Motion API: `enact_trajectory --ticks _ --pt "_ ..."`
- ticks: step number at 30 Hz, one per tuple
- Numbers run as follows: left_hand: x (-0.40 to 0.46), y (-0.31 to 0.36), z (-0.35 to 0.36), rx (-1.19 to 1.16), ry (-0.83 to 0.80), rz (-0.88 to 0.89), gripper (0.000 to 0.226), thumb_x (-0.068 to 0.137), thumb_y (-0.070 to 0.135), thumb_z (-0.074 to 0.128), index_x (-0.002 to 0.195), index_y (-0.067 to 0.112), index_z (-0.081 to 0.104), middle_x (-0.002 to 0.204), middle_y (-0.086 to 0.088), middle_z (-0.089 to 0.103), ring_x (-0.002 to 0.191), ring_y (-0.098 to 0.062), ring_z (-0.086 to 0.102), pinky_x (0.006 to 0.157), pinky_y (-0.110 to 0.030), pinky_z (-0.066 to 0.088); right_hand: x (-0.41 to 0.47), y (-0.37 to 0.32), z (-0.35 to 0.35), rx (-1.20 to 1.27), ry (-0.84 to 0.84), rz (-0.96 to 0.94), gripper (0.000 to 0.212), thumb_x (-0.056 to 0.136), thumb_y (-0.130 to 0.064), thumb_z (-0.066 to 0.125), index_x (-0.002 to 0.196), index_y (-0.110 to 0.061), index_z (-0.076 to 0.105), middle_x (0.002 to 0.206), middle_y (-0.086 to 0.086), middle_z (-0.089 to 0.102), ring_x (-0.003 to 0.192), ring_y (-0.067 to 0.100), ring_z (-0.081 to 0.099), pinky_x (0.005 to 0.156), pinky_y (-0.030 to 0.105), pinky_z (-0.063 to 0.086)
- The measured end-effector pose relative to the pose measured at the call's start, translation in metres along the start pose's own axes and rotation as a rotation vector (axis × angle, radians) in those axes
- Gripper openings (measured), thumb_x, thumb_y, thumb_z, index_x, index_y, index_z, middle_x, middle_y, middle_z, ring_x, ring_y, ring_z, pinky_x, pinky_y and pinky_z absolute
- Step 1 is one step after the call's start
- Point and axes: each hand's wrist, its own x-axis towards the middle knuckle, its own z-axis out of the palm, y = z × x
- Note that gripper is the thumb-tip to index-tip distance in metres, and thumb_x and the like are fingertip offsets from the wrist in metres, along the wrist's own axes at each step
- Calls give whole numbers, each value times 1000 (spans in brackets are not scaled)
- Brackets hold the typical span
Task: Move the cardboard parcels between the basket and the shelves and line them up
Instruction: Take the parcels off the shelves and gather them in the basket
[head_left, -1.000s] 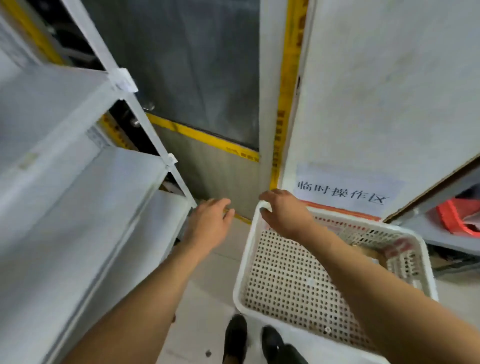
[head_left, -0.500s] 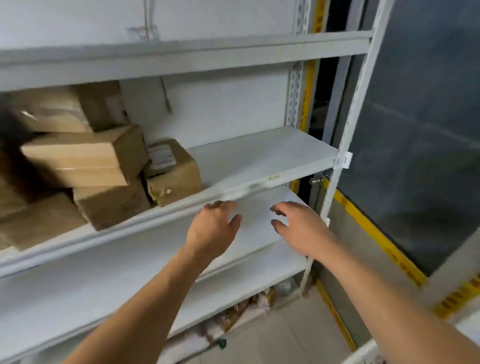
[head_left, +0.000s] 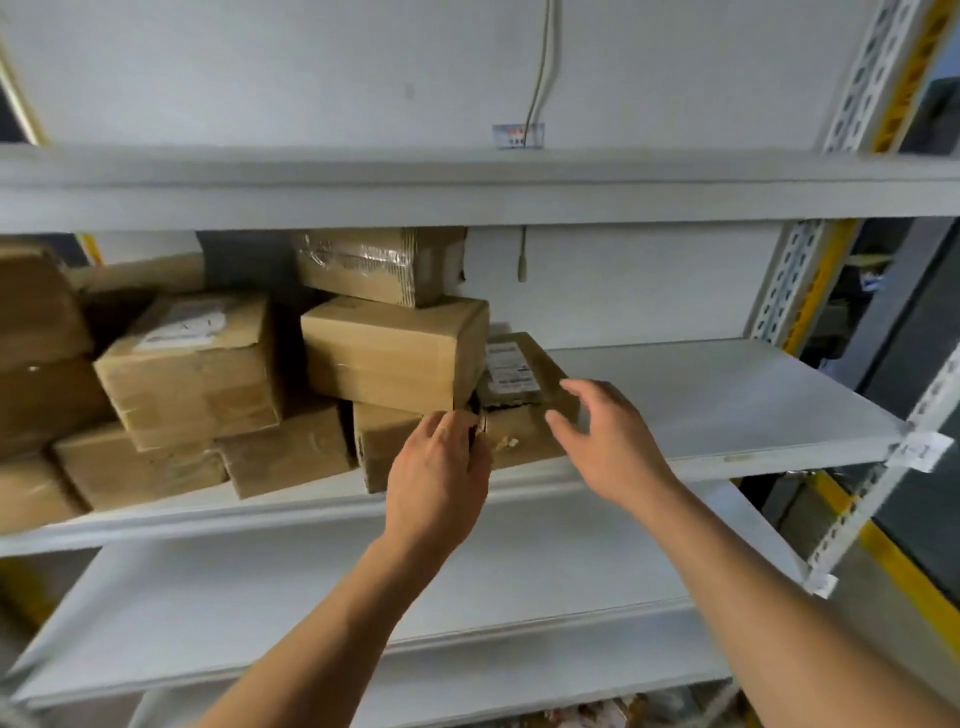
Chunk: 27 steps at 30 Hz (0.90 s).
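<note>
Right, labels first: small parcel at the right end of the stack carries a white shipping label w/ dark print lines, too blurred to read. Another parcel w/ white label sits further left, text also unreadable. Small sticker on the wall above the top shelf, red and blue marks, not legible. White tag on the right upright, writing too faint to read.

Cardboard parcels are piled on the middle shelf, left and centre, two or three high; right part of that shelf is bare. Plain brown box rests on a lower box, taped box on top of it. Small labelled parcel sits just beside these, at the front edge.

Left hand is at the parcel's left front corner, fingers curled against the gap; can't tell if it's actually gripping. Right hand is spread wide at the parcel's right side, fingers relaxed, holding nothing. Lower shelf is below the arms. Cable hangs down the wall.
</note>
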Motion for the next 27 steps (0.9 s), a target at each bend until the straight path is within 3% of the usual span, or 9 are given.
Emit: enact_trajectory --ticks 4,7,10,13,15,18,20,24,27 --pt "12 -20 -31 3 228 -63 25 100 26 65 122 16 67 122 -4 63 91 -20 66 69 -28 51 26 -34 9 108 -37 -85 64 98 -58 61 153 -29 46 152 -1 53 140 19 49 113 41 47" --pt "27 -39 -54 19 315 -159 47 98 27 68 140 13 54 144 -9 51 123 -26 57 94 -33 54 41 -63 20 178 -91 -121 83 91 -71 63 160 -34 35 161 -5 45 147 19 44 117 39 40" --pt "45 -54 -73 -53 227 -265 77 97 29 69 161 14 28 166 -11 26 152 -30 30 118 -38 34 41 -84 37 307 -205 -94 105 84 -74 70 166 -35 16 167 -2 34 151 22 38 117 38 36" --pt "66 -62 -86 -240 120 -407 89 99 31 66 167 15 10 167 -13 26 151 -29 33 115 -32 30 41 -90 57 393 -179 -82 112 82 -69 74 166 -29 12 164 -1 38 149 22 41 113 35 38" --pt "72 -64 -89 -274 73 -442 93 97 33 68 167 16 8 163 -12 38 147 -29 42 118 -38 36 41 -91 64 411 -163 -40 102 83 -68 72 160 -23 24 153 -1 49 139 22 50 104 31 43" --pt "70 -67 -86 -272 88 -423 88 95 36 70 165 19 21 158 -7 46 144 -26 46 118 -44 42 41 -89 64 339 -111 -30 51 96 -54 67 128 -20 47 121 -1 60 101 13 61 74 20 46" --pt "63 -66 -82 -223 103 -401 86 94 34 72 164 18 24 161 -6 42 146 -24 43 121 -43 39 43 -85 58 320 -79 -51 33 102 -45 62 116 -17 52 107 0 63 85 5 58 62 18 42" --pt "43 -51 -74 -216 149 -314 73 97 27 71 161 20 34 156 0 43 119 -9 57 105 -21 47 49 -69 45 340 -57 -37 24 108 -37 56 118 -15 58 104 -1 65 90 11 62 69 27 48" --pt "29 -42 -65 -217 202 -212 56 97 24 68 149 23 49 140 3 54 118 -18 57 99 -40 57 55 -54 36 383 -32 27 25 106 -40 58 120 -19 58 111 1 67 105 25 65 91 43 55"
